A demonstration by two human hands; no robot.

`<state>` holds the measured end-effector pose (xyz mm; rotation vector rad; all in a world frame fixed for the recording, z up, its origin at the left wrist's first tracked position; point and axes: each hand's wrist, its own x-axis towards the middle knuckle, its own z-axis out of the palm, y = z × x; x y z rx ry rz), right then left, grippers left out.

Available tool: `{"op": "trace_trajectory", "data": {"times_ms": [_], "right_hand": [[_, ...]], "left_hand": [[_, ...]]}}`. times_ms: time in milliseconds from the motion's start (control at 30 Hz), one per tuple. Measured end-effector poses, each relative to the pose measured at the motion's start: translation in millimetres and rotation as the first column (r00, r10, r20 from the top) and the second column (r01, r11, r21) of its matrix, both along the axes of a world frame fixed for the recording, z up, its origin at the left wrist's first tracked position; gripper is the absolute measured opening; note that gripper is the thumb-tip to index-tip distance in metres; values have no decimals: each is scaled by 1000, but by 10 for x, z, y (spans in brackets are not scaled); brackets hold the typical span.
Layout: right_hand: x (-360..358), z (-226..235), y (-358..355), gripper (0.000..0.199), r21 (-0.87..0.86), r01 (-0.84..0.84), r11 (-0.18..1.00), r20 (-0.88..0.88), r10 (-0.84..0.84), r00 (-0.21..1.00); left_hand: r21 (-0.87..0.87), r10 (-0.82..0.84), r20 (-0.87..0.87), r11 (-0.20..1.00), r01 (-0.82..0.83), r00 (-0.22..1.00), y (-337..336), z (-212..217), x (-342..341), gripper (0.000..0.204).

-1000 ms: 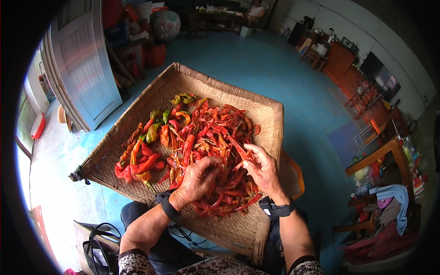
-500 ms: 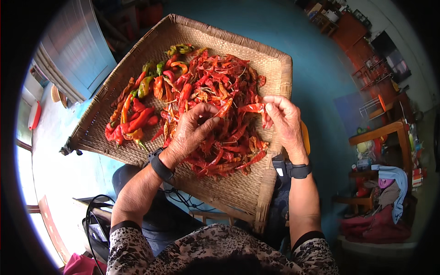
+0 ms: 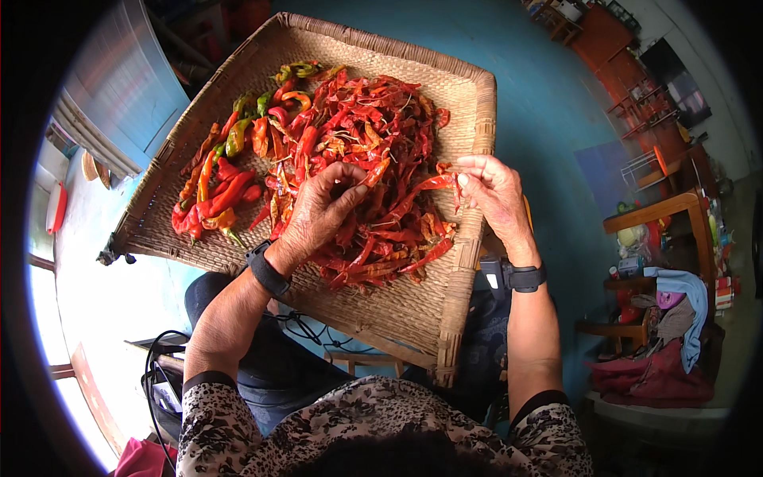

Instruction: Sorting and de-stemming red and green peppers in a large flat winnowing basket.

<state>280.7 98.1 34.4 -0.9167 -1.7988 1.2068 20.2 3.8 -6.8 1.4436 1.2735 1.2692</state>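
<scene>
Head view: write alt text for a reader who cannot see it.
Two bare hands sort dried red chillies on a square woven tray. The left hand digs into the pile; the right hand pinches one chilli at the tray's edge. Fresher red and green chillies lie apart on the left.

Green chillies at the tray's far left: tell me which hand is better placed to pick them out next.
Left, probably. The left hand rests on the red pile, nearer the green chillies on the woven tray. The right hand is at the right rim, its grip pinching a red chilli.
</scene>
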Motion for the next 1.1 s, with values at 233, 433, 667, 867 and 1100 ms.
{"op": "trace_trajectory", "data": {"times_ms": [233, 433, 667, 867, 1100], "right_hand": [[124, 6, 25, 17, 45, 38, 998, 7, -39, 999], [658, 156, 249, 14, 251, 336, 908, -18, -343, 939], [142, 104, -27, 25, 351, 160, 922, 262, -261, 929], [-586, 4, -353, 23, -26, -210, 977, 127, 212, 969], [-272, 276, -48, 8, 205, 91, 975, -110, -70, 992]], "left_hand": [[73, 21, -58, 997, -16, 998, 6, -43, 21, 12], [53, 17, -78, 999, -12, 997, -42, 29, 24, 21], [86, -12, -63, 996, 18, 998, -17, -9, 75, 18], [146, -6, -68, 989, 16, 998, -51, 2, 130, 20], [137, 34, -216, 991, -5, 976, -29, 33, -6, 16]]}}
